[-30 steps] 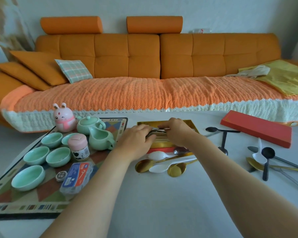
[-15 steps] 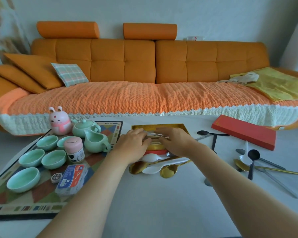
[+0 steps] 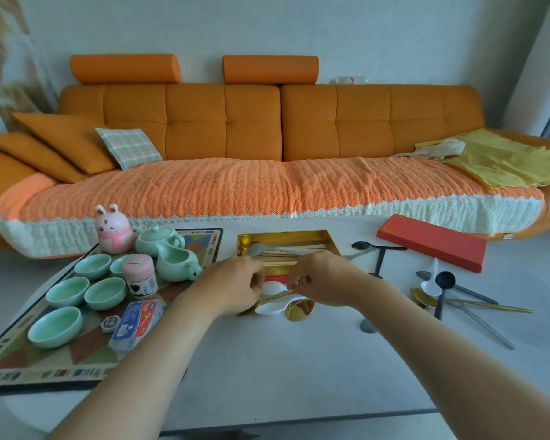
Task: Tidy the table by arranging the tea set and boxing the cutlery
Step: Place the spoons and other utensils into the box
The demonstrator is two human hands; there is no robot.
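Drawing back from gold box [image 3: 283, 237], your left hand [image 3: 232, 289] and right hand [image 3: 323, 279] now meet over white spoon [image 3: 272, 288] in heap just before it; fingers curled, grip cannot tell. Boxing half done: silver spoon [image 3: 256, 249] inside, loose cutlery [image 3: 445, 279] right. Tea set [image 3: 159, 241] grouped left on mat [image 3: 86, 347], white desk [image 3: 299, 376]; orange sofa [image 3: 251, 122] behind.

The left forearm [image 3: 146, 360] and the right forearm [image 3: 426, 338], both bare, reach forward from the near edge of the table [image 3: 299, 360] and converge toward its middle. The left hand [image 3: 235, 285] lies knuckles up on a straight wrist, its fingers curled inward toward the right hand [image 3: 321, 277]. The right hand is back up, its fingers [image 3: 296, 281] curled downward. The hands sit just beside each other, fingertips nearly meeting, low over the table top. Whether either one pinches anything cannot be told.
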